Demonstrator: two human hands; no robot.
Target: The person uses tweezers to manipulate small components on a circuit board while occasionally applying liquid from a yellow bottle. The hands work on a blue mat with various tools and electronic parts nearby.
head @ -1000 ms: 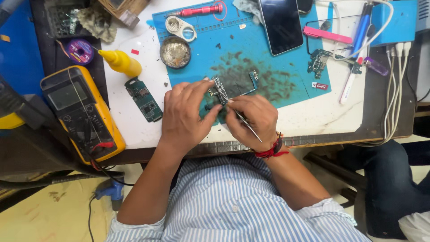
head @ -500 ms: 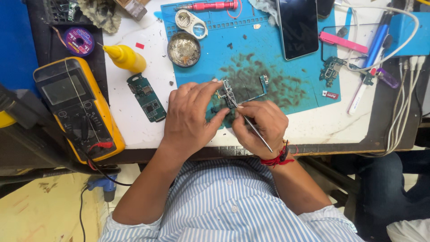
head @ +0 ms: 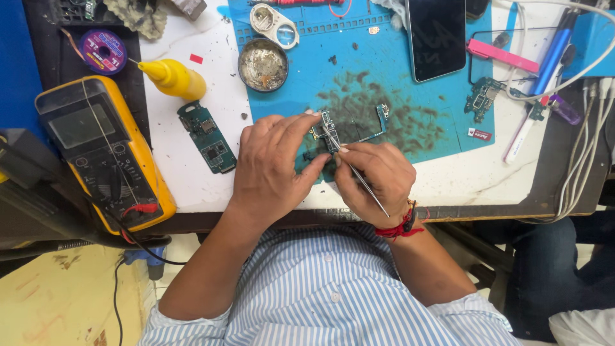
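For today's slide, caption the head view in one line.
Left hand steadies a small circuit board while right hand works tweezers over a blue mat.

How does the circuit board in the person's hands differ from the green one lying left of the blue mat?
The held board is thin and irregular, with cut-outs; the loose green board is a solid oblong. The held board sits over the blue mat, pinched by the left hand and probed with tweezers in the right hand; the green board lies untouched on the white tabletop. Both are bare, component-covered boards.
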